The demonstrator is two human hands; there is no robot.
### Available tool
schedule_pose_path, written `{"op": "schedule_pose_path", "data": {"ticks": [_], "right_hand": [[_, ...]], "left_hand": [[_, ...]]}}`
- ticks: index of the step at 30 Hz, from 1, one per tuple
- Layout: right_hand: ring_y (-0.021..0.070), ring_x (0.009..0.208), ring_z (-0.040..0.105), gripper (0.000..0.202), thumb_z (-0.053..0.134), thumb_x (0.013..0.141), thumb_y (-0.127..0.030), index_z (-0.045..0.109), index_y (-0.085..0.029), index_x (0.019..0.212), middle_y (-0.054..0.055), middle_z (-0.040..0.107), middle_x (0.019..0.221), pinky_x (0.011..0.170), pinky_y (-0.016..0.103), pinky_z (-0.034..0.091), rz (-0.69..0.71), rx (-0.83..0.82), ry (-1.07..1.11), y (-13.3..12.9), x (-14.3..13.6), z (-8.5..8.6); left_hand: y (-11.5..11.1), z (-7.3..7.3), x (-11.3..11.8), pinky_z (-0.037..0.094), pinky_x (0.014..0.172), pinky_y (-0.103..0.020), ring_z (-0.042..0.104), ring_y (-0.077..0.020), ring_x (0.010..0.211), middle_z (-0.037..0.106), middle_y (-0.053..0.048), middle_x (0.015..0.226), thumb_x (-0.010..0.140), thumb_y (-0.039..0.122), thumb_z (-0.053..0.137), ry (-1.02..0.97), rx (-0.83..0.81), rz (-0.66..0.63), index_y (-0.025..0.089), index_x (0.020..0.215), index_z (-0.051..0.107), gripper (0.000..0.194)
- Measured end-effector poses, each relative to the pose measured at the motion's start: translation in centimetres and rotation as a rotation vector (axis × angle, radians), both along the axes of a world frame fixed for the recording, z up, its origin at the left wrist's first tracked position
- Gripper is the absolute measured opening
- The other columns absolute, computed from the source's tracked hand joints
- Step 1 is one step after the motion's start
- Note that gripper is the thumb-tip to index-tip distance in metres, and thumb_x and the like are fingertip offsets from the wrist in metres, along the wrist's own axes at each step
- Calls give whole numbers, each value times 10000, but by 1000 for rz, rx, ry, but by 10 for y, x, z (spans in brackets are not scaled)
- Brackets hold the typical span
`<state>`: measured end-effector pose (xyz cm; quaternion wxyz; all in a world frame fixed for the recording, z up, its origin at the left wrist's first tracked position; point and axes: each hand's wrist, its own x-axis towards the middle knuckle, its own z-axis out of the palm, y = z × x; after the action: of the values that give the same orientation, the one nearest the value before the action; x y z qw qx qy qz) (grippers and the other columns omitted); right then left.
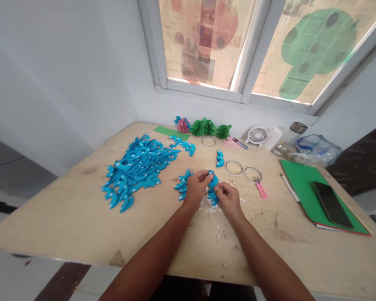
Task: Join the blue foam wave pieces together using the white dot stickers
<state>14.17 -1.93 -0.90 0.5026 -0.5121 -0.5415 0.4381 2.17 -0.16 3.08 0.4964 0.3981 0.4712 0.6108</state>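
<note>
Between my hands, over the middle of the table, is a curved blue cut-out piece with small white patches. The fingers of my left hand pinch its upper end. My right hand has thumb and fingers closed at its lower right side. Just below are more blue cut-outs, partly covered by my fingers. Left of my left hand lies a short row of blue cut-outs, partly hidden by that hand. White scraps are scattered on the table beneath my hands.
A large heap of blue cut-outs covers the left of the table. Behind are rolls of tape, green paper shapes, snips and a small fan. A pink-handled fork and a phone on a green folder lie right.
</note>
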Motion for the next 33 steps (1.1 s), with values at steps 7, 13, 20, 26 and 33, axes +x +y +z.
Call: {"op": "schedule_pose_path", "data": {"ticks": [7,13,20,26,33], "right_hand": [[94,457,406,241,590,702,-386,601,-154,639,-32,489,517,455,221,330,3,0,-10,0,-1,1],[95,462,422,253,582,702,-396,601,-149,651,-20,512,531,454,219,343,3,7,-6,0,-1,1],[105,468,448,249,580,709,-393,612,-148,670,-9,536,541,454,225,366,9,19,-45,-1,0,3],[114,508,469,217,570,715,-354,616,-148,660,-1,549,565,488,225,385,9,70,-103,-3,-2,8],[111,500,463,211,568,713,-347,606,-150,647,-6,536,552,479,220,383,-7,60,-114,-4,-2,8]], "left_hand": [[1,-1,0,468,612,-247,588,-143,624,672,-24,665,591,271,693,-18,-19,8,129,693,688,175],[1,-1,-1,446,612,-241,569,-133,616,664,-14,647,588,262,693,-35,-10,-5,131,693,702,168],[1,-1,-1,402,577,-225,520,-103,560,613,8,575,561,257,726,-198,-56,-52,128,638,677,158],[2,-3,-4,406,566,-218,516,-92,547,585,9,573,535,251,758,-465,-166,-199,130,615,639,187],[3,0,-10,413,575,-220,542,-98,586,619,0,647,514,225,772,-457,-203,-271,135,750,681,269]]}}
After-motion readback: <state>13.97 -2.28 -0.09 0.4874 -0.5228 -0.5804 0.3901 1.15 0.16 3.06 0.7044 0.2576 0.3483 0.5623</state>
